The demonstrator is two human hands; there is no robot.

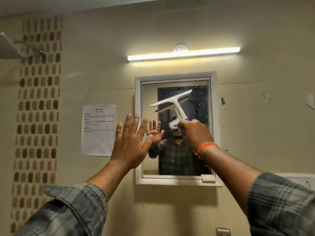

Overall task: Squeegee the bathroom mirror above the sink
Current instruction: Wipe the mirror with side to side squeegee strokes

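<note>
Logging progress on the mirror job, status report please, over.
Right hand grips the squeegee, blade tilted on the upper mirror. Left hand open, raised by the mirror's left frame. Droplets remain on the right side. Nothing blocking.

A cream-yellow painted wall (pixel 255 116) fills the view, lit by a glowing white tube light (pixel 183 54) fixed horizontally on it. At the left runs a vertical strip of brown and beige mosaic tiles (pixel 37 116). A white printed paper notice (pixel 98 130) is stuck to the wall beside that strip. Near the upper left edge a white shower head (pixel 8 46) juts out on a metal arm. Torn paper scraps (pixel 309 101) cling at the right edge.
</note>
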